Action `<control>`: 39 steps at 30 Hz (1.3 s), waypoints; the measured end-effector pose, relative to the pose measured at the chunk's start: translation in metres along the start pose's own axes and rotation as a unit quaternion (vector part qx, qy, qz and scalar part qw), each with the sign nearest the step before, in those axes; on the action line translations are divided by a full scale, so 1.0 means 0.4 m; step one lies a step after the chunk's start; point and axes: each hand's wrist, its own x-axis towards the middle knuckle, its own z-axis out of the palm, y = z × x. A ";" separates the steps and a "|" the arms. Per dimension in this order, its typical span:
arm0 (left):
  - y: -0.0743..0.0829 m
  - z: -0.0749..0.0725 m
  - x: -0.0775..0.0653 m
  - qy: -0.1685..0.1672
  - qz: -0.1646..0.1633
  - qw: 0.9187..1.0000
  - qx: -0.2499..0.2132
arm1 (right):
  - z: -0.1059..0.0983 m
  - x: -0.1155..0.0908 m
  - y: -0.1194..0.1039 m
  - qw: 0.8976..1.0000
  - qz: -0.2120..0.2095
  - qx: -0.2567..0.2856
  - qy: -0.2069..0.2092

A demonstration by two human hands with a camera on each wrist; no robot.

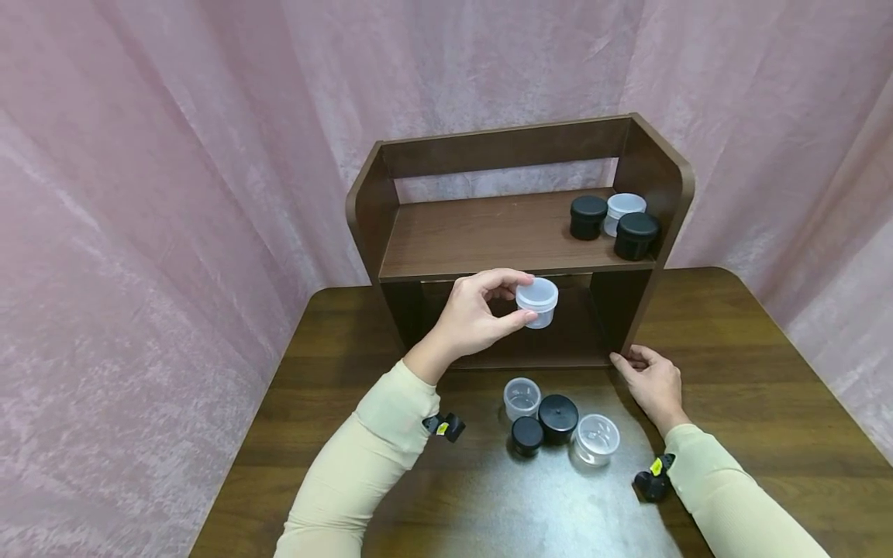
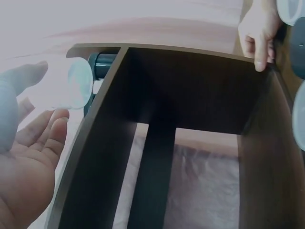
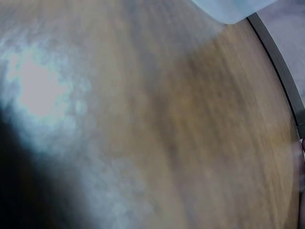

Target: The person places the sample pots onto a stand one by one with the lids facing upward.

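Observation:
My left hand (image 1: 481, 310) pinches a small clear plastic jar (image 1: 537, 302) with a frosted lid between thumb and fingers. The jar is upright in front of the upper board of a dark brown wooden shelf (image 1: 481, 232). In the left wrist view the same jar (image 2: 66, 83) looks washed out by glare. My right hand (image 1: 652, 384) holds the shelf's lower right front corner, its thumb at the front edge and the other fingers bent by the outer side. On the upper board, at the right end, stand two black jars (image 1: 588, 217) and a clear jar (image 1: 624, 209).
On the table before the shelf stand two clear jars (image 1: 522, 398), a larger black jar (image 1: 558, 418) and a smaller black one (image 1: 526, 435). A pink curtain (image 1: 174, 194) hangs behind the wooden table (image 1: 293, 449). Mostly blurred tabletop (image 3: 167, 119) fills the right wrist view.

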 end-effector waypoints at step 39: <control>-0.021 0.063 0.253 -0.054 -0.122 0.991 -0.028 | 0.002 -0.018 -0.006 1.000 -0.010 0.000 0.009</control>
